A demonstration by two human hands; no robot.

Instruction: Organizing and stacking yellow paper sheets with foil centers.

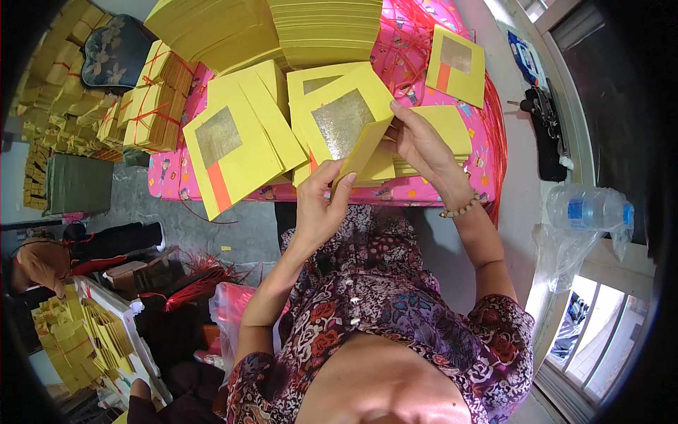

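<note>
Both my hands hold a sheaf of yellow joss paper [311, 116] with a silver foil square and an orange-red strip. My left hand [321, 201] pinches its lower edge, thumb on top. My right hand [424, 145] grips its right corner, where the edge bends upward. Beside it on the left lies another joss paper bundle [236, 173] with the same silver square and strip, overlapping plain yellow sheets [265, 113]. A low yellow paper stack [441, 131] sits behind my right hand. Farther right rests one more silver-squared piece [474, 79].
Tall yellow stacks [325, 32] stand at the back of the pink-covered table [166, 180]. Red strands [500, 141] hang over its right side. Tied bundles [152, 116] pile up at left. A plastic bottle [590, 208] lies on the right ledge. Another person [42, 261] is at far left.
</note>
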